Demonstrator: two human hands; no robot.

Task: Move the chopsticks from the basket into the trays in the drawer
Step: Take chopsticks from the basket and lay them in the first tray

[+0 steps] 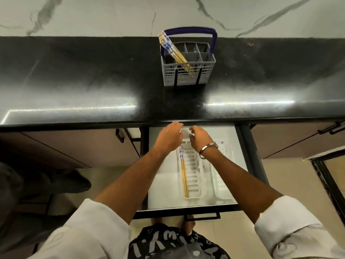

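A dark cupboard door (74, 144) sits on the left, under the black counter (93, 81).

Next comes the left hand (170, 135). It reaches over the far end of the open drawer (162, 186), and its fingers curl down. I cannot tell if it holds anything. Below its wrist, a few chopsticks (183, 176) lie flat in the left tray (192, 176). They sit along the left side of the tray, with the blue and white ends pointing to the counter.

Up on the counter stands the grey basket (188, 73) with a blue handle (196, 30). More chopsticks in the basket (172, 48) lean to the left in a front slot.

The right hand (199, 136) is just beside the left hand, over the top of the same tray. Its fingers are bent too, and I cannot tell if it grips something. A metal bangle (208, 151) is on that wrist.

To the right lies a second tray (223, 176), touching the first one.
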